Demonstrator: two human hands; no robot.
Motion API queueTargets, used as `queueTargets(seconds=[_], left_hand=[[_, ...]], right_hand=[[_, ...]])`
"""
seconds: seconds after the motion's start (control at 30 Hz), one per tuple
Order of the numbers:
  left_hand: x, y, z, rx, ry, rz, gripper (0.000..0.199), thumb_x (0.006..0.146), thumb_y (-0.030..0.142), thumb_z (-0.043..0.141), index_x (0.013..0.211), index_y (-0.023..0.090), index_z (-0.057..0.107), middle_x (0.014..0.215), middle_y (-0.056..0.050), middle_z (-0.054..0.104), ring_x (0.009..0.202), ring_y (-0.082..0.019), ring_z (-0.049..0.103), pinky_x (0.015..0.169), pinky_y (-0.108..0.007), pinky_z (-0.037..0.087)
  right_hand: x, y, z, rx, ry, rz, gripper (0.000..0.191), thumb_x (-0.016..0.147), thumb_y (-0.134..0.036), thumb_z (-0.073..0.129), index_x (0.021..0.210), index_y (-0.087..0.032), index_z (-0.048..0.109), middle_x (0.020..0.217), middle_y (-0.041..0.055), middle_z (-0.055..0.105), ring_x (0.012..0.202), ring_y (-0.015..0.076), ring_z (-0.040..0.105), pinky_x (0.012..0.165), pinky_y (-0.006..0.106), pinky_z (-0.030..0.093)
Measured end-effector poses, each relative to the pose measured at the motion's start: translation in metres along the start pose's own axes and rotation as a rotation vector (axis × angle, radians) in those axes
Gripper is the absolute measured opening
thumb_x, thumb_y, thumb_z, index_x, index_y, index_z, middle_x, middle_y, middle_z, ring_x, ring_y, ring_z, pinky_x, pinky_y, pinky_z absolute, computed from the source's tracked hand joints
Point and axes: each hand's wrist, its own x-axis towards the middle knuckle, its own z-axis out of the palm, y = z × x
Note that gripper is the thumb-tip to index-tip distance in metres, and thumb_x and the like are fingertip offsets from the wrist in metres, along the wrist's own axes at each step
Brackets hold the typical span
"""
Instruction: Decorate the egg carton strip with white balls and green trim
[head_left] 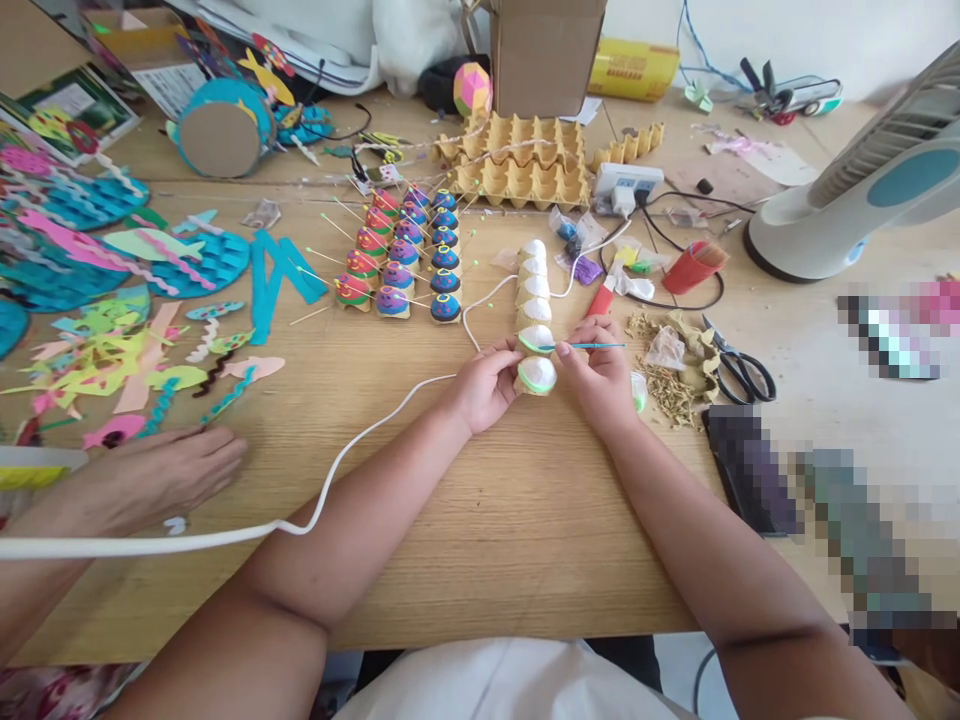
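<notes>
White is topping the row of white cups (535, 314), which is running up the centre of the frame and lying between my two hands. With my left hand (487, 388) I am gripping the near end from its left side, apparently to keep the row from shifting. With my right hand (596, 370) I am pinching a thin blue stick (602, 346) between thumb and fingers, its tip pointing at the second-nearest cup, presumably for fine control; I cannot tell whether the tip is touching. Green edging (537, 388) is following the rims of the two nearest cups. Painted cups (401, 250) are standing in three rows at upper centre, probably set there to leave the working area free. Scissors (742, 377) are lying at right of centre, seemingly within reach. At the left edge, a co-worker's hand (191, 465) is resting beside paper cut-outs (154, 365), well apart from mine.
</notes>
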Motion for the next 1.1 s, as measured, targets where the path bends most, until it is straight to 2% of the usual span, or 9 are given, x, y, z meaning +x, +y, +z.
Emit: queueTargets(seconds=[0.13,0.37,0.67,0.9,1.1], left_hand=[[-0.0006,-0.0003,0.0003,-0.001,0.002,0.001,0.021,0.090,0.002,0.057,0.102,0.012,0.070,0.081,-0.003,0.078,0.063,-0.010,0.069,0.058,-0.019,0.050],[-0.0009,0.0001,-0.0001,-0.006,0.008,-0.016,0.027,0.089,0.002,0.059,0.111,0.013,0.071,0.089,-0.005,0.080,0.069,-0.013,0.073,0.060,-0.020,0.051],[0.0004,-0.0008,-0.0018,-0.001,-0.016,-0.003,0.023,0.088,0.002,0.059,0.106,0.012,0.070,0.088,-0.006,0.079,0.078,-0.014,0.076,0.064,-0.020,0.054],[0.0013,-0.0021,-0.0045,0.025,-0.038,-0.002,0.013,0.086,0.004,0.062,0.092,0.013,0.068,0.085,-0.005,0.077,0.070,-0.013,0.072,0.062,-0.021,0.052],[0.0004,-0.0025,-0.0023,0.040,-0.046,0.003,0.015,0.086,0.003,0.061,0.093,0.013,0.070,0.081,-0.003,0.075,0.065,-0.012,0.068,0.064,-0.022,0.054]], right_hand=[[-0.0002,-0.0010,0.0002,-0.007,-0.017,0.003,0.037,0.086,-0.061,0.078,0.081,-0.026,0.067,0.100,0.0035,0.053,0.103,0.0228,0.053,0.105,0.044,0.043],[-0.0010,-0.0017,0.0001,-0.017,-0.020,0.000,0.036,0.086,-0.060,0.078,0.081,-0.026,0.067,0.100,0.0038,0.053,0.103,0.0233,0.053,0.104,0.044,0.043],[-0.0011,-0.0023,-0.0001,-0.052,-0.036,-0.019,0.033,0.086,-0.057,0.080,0.081,-0.026,0.069,0.102,0.0043,0.054,0.101,0.0228,0.055,0.102,0.044,0.045],[-0.0018,-0.0042,-0.0008,-0.048,0.021,-0.051,0.032,0.087,-0.056,0.079,0.082,-0.026,0.068,0.101,0.0047,0.054,0.103,0.0237,0.053,0.102,0.046,0.046],[-0.0019,-0.0066,-0.0001,-0.078,-0.005,-0.060,0.030,0.087,-0.054,0.080,0.079,-0.026,0.070,0.099,0.0052,0.054,0.102,0.0242,0.053,0.100,0.045,0.047]])
